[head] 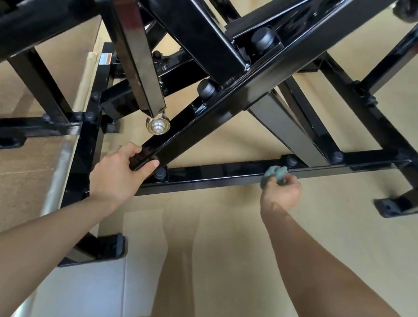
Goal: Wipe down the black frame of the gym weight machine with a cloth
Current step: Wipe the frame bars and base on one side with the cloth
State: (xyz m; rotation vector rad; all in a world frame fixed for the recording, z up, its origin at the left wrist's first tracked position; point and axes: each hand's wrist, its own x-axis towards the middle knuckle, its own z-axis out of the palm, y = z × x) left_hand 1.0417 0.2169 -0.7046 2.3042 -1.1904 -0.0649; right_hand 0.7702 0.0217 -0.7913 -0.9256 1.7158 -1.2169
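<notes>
The black frame (pixel 216 172) of the weight machine fills the upper view, its glossy square tubes crossing above a low base bar. My left hand (pixel 121 168) grips the lower end of a diagonal tube where it meets the base bar. My right hand (pixel 282 189) holds a small bunched grey-green cloth (pixel 276 171) and presses it against the front edge of the base bar, right of centre.
A silver ball-shaped fitting (pixel 157 126) hangs from a slanted tube above my left hand. Black feet (pixel 400 208) rest on the pale wood floor at right and lower left. Flattened cardboard (pixel 3 178) lies at left. Bolt caps stud the joints.
</notes>
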